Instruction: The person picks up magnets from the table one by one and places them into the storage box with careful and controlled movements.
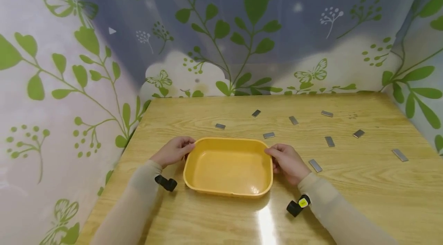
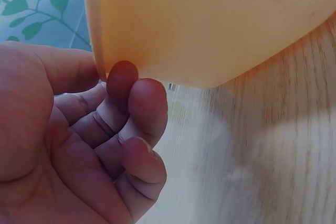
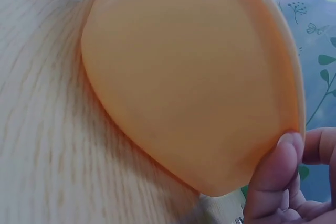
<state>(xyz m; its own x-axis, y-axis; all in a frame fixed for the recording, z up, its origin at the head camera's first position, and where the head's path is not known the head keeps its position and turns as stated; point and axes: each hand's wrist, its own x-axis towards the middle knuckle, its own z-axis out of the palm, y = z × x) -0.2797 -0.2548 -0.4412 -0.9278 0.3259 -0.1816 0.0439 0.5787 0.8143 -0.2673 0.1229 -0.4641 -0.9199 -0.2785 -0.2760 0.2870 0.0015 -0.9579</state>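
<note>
A yellow rectangular plastic tray (image 1: 228, 166) with rounded corners is between my two hands, and nothing lies inside it. My left hand (image 1: 175, 150) pinches its rim at the far left corner; in the left wrist view the thumb and curled fingertips (image 2: 147, 103) meet at the tray's edge. At the far right corner my right hand (image 1: 287, 161) pinches the rim, thumb on top. The right wrist view shows those fingers (image 3: 273, 177) against the tray's outer wall (image 3: 194, 87). Whether the tray's base touches the table cannot be told.
Several small grey metallic rectangles lie scattered on the wooden table (image 1: 367, 195), behind and right of the tray, such as a grey piece (image 1: 315, 165) near my right hand. A leaf-patterned curtain (image 1: 221, 37) borders the table's back and sides. Each wrist wears a black camera (image 1: 166, 183).
</note>
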